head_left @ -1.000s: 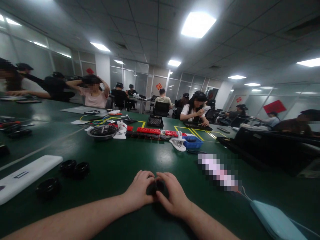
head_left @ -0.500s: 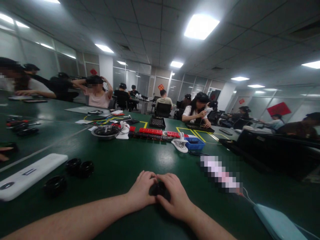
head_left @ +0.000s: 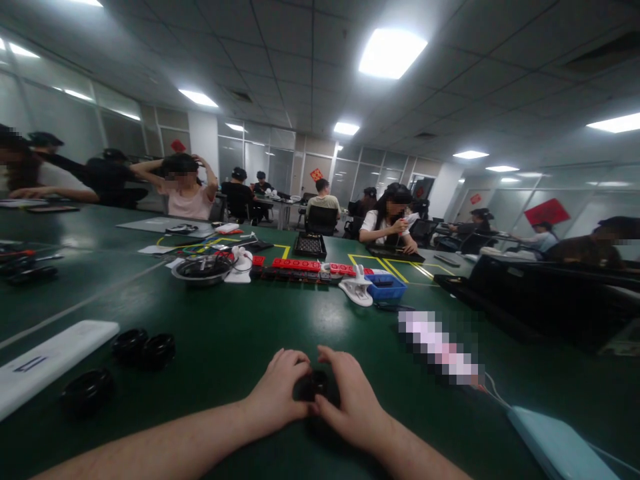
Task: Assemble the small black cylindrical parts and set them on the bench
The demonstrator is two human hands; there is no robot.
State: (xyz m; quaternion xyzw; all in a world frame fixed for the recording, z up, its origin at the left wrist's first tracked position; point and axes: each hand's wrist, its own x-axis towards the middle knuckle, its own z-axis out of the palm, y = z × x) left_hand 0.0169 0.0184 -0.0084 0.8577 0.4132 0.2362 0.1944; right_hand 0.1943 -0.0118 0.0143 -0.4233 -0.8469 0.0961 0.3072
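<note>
My left hand (head_left: 276, 393) and my right hand (head_left: 350, 395) meet low in the middle of the view, both resting on the green table (head_left: 240, 327). Their fingers curl round a small black round part (head_left: 314, 385) held between them; most of it is hidden by the fingers. Three more black rings lie to the left: a touching pair (head_left: 143, 347) and a single one (head_left: 87, 392) closer to me.
A long white flat piece (head_left: 47, 360) lies at the left edge. A pale blue case (head_left: 555, 443) with a cable sits at lower right. Further off stand a metal bowl (head_left: 203, 269), red parts (head_left: 300, 265), a blue bin (head_left: 385, 287) and a black tray (head_left: 310, 245). Several people sit around the tables.
My hands have stayed together on the black part, with the fingers shifting slightly. The view swung a little, so the rings and the white piece sit further left than half a second ago.
</note>
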